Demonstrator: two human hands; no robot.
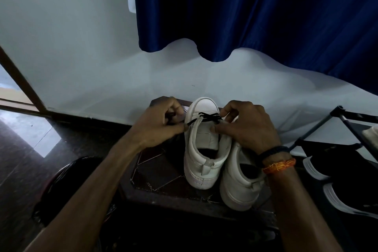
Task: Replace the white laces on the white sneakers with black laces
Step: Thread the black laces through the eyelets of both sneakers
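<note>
Two white sneakers stand heel-toward-me on a dark patterned stool (pixel 155 178). The left sneaker (pixel 202 145) carries a black lace (pixel 206 117) crossed through its eyelets nearest the toe. My left hand (pixel 161 122) pinches one end of that lace at the shoe's left edge. My right hand (pixel 245 125) pinches the lace at the right eyelets, thumb on the tongue. The right sneaker (pixel 239 186) stands beside it, partly under my right wrist, with no lace showing.
A white wall and a blue curtain (pixel 255 10) rise behind the stool. A black shoe rack (pixel 335 125) with black shoes (pixel 347 190) stands at the right. A dark round object (pixel 67 182) lies at lower left on the glossy floor.
</note>
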